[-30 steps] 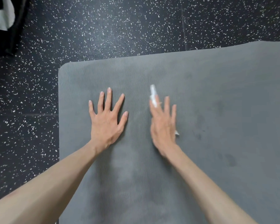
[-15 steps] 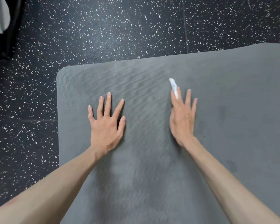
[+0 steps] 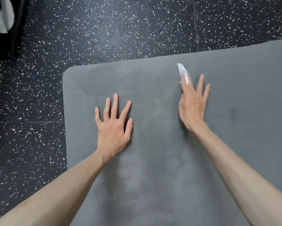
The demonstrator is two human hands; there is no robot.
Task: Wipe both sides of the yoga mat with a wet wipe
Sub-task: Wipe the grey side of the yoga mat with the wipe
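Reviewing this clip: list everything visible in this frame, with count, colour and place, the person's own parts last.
yoga mat: one, grey, flat on the floor, filling the lower right.
wet wipe: one, white, under the right hand's fingers near the mat's far edge.
floor: black with white speckles, seams visible, around the mat.
dark object with a white part: one, top left corner, unclear what it is.
left hand: flat on the mat, fingers spread.
right hand: fingers straight, pressing the wipe.
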